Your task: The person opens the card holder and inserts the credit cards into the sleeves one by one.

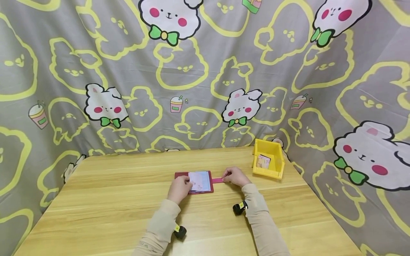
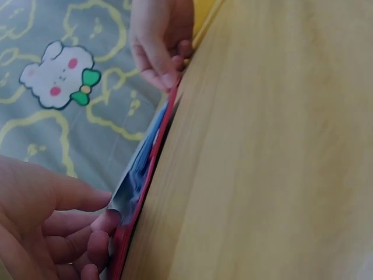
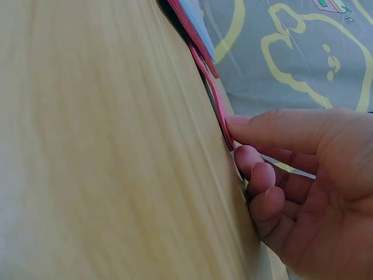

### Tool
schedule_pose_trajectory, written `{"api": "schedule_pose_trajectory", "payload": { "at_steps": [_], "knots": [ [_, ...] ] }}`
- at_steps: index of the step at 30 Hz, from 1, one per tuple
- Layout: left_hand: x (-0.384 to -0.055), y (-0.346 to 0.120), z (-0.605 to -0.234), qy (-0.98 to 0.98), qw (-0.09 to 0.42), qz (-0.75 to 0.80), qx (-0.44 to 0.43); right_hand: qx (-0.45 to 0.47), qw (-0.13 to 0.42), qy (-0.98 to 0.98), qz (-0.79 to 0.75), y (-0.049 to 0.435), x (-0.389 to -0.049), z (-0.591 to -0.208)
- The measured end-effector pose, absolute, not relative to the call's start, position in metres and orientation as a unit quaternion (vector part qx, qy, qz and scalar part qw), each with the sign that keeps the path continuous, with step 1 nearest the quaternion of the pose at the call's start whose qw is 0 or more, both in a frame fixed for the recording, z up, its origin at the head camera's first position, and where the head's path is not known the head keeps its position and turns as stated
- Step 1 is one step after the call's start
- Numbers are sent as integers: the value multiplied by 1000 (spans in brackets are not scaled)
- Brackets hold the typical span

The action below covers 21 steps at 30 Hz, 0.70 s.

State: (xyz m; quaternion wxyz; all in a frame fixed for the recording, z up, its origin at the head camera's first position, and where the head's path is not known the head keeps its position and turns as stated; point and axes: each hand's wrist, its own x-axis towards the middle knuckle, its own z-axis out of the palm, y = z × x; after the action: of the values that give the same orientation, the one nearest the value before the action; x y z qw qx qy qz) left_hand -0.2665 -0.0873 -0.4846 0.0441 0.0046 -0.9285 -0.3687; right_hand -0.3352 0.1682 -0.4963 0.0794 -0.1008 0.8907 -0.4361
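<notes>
A small red card holder point(image 1: 211, 185) lies open on the wooden table, with bluish and white printed sheets inside. My left hand point(image 1: 179, 188) is at its left part, thumb and fingertip pinching the edge of the top printed sheet point(image 1: 199, 179). In the left wrist view that sheet's near edge point(image 2: 120, 200) is lifted above the red cover point(image 2: 143, 201). A pink-red strap point(image 1: 217, 180) sticks out to the right of the holder. My right hand point(image 1: 236, 176) pinches the strap's end between thumb and finger, low over the tabletop in the right wrist view.
At the back right of the table point(image 1: 105, 209) stands a yellow open bin point(image 1: 269, 173) with a printed card point(image 1: 263, 161) inside. A grey curtain point(image 1: 205, 99) with cartoon rabbits hangs behind and along both sides of the table.
</notes>
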Motion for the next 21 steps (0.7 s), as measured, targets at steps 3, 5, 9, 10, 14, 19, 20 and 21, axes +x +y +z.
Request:
{"api": "schedule_pose_trajectory", "payload": {
  "at_steps": [3,5,9,10,14,19,20,21],
  "knots": [
    [-265,-82,-486,-931,41,-362,-4,-101,79,891,-435,168,-335,-496],
    [-264,-80,-486,-934,33,-357,-7,-102,79,892,-434,168,-335,-496],
    [-260,-75,-484,-944,22,-327,-25,-104,78,893,-431,168,-335,-496],
    [-259,-74,-483,-948,20,-315,-33,-104,78,892,-432,167,-335,-496],
    [-255,-71,-482,-964,19,-257,-60,-100,78,891,-436,167,-335,-497],
    [-252,-68,-484,-972,27,-225,-69,-99,78,889,-441,167,-335,-498],
    [-253,-68,-485,-971,28,-226,-70,-99,78,888,-441,167,-335,-498],
    [-253,-68,-486,-970,30,-229,-70,-99,79,888,-443,167,-335,-499]
  ]
}}
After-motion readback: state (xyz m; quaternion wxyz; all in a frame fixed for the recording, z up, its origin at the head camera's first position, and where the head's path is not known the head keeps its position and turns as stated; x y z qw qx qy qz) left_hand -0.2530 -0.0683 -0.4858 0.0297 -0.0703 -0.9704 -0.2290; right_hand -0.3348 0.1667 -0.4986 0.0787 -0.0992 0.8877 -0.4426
